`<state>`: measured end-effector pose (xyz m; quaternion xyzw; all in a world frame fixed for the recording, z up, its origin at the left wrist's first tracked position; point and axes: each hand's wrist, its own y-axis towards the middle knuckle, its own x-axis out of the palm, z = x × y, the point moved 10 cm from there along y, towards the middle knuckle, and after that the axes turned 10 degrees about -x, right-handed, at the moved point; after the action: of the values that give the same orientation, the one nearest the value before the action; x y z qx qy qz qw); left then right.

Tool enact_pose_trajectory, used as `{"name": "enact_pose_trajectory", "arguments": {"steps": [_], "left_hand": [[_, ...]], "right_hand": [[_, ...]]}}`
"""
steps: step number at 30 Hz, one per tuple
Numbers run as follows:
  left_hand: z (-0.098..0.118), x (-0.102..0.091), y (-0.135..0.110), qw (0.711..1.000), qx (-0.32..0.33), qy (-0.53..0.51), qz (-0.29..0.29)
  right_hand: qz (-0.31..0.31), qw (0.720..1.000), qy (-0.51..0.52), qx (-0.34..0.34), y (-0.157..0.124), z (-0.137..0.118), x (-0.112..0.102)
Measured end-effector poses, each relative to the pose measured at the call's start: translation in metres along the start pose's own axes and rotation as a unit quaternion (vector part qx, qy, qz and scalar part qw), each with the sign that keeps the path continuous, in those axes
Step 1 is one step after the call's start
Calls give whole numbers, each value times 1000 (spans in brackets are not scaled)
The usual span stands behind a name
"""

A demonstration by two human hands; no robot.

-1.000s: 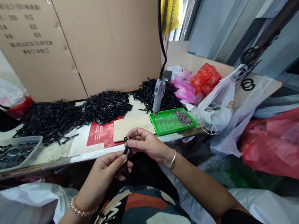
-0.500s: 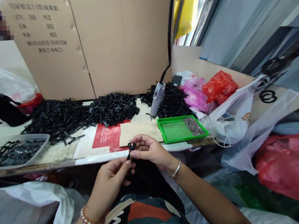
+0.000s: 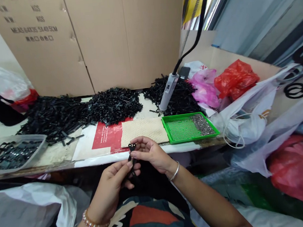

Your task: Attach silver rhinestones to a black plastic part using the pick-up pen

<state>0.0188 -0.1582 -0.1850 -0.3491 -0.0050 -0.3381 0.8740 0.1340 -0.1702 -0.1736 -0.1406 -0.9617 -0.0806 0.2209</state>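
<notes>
Just in front of the table edge, a small black plastic part (image 3: 131, 147) with two round ends at its top is held between both hands. My left hand (image 3: 117, 177) is closed on its lower portion, thumb on top. Around the upper portion my right hand (image 3: 151, 154) is closed, pinching with thumb and fingers. Fingers cover much of the part, so its full shape is hidden. Beyond the hands lies a beige textured pad (image 3: 143, 131). To its right sits a green tray (image 3: 170, 140) with many small metal screws (image 3: 201, 124).
A grey electric screwdriver (image 3: 168, 91) hangs on a black cable behind the tray. Piles of black plastic parts (image 3: 114, 106) line the cardboard (image 3: 106, 43). A clear container (image 3: 42, 144) of black pieces stands left. Plastic bags (image 3: 236, 78) crowd the right side.
The camera view has shifted slightly, and the hanging screwdriver leans more to the right. Both hands keep their hold on the black plastic part, almost unmoved.
</notes>
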Motion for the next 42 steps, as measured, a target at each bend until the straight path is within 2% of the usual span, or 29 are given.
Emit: {"name": "enact_pose_trajectory", "arguments": {"steps": [7,12,17,23,31,35,38,42], "left_hand": [[1,1,-1,1000,-12,-15,-13],[4,-1,-5,1000,2,-13,-6],[6,-1,-9,1000,5,-8,-11],[8,-3,-12,1000,15,-11,-19],[4,-6,-15,998,2,-49,-38],[1,-13,-16,996,-14,-85,-22],[3,-9,-20,994,-5,-108,-33],[4,-11,-4,985,22,-162,-45]], "right_hand": [[-1,1000,-19,-14,-1,-2,1],[5,999,-35,-20,-3,-3,2],[-14,999,-40,-26,0,-7,10],[-8,999,-33,-36,-3,-8,16],[24,998,-40,-35,-9,-5,14],[58,994,-75,-57,-14,-9,12],[78,989,-109,-61,-18,-16,13],[90,982,-158,-50,-9,-13,1]]}}
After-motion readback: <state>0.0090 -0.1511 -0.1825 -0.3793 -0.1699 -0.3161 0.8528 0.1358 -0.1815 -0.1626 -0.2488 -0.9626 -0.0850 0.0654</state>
